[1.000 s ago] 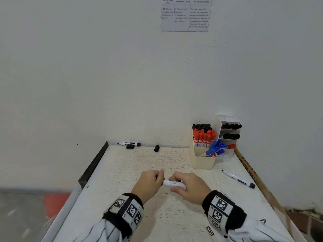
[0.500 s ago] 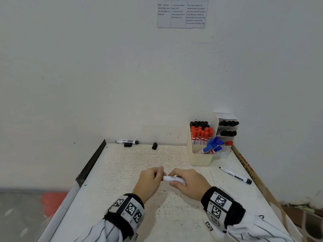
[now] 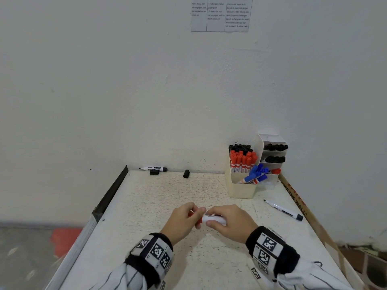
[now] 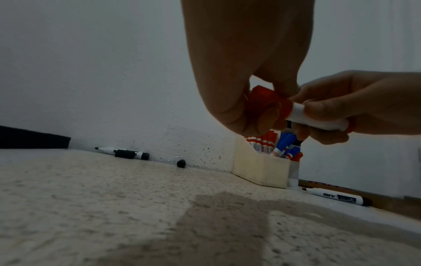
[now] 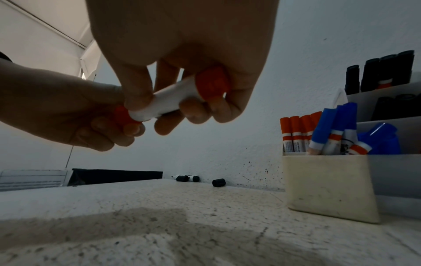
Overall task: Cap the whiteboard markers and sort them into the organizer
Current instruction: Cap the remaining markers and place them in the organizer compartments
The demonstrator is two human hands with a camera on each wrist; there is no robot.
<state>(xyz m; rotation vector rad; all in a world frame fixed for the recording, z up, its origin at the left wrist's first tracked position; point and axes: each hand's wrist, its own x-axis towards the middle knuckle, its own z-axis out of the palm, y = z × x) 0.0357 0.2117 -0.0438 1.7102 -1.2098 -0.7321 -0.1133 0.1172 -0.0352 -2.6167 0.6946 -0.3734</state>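
A red whiteboard marker (image 3: 213, 219) with a white barrel (image 5: 168, 100) is held level above the middle of the table. My right hand (image 3: 228, 222) grips the barrel. My left hand (image 3: 184, 221) pinches the red cap (image 4: 266, 102), which sits on the marker's left end. The cream organizer (image 3: 243, 185) stands at the back right, holding several black, red and blue markers. An uncapped black marker (image 3: 282, 209) lies right of my hands. Another uncapped black marker (image 3: 154, 168) lies at the back wall, with two loose black caps (image 3: 186, 173) near it.
The white speckled table (image 3: 159, 197) meets a white wall behind. A dark strip (image 3: 111, 195) runs along the left edge and a wooden strip (image 3: 301, 208) along the right edge. A printed sheet (image 3: 219, 14) hangs on the wall.
Both hands stay at the table's middle around the marker. The red cap now shows at the left fingers, seated on the marker's end. The head view has tilted slightly.
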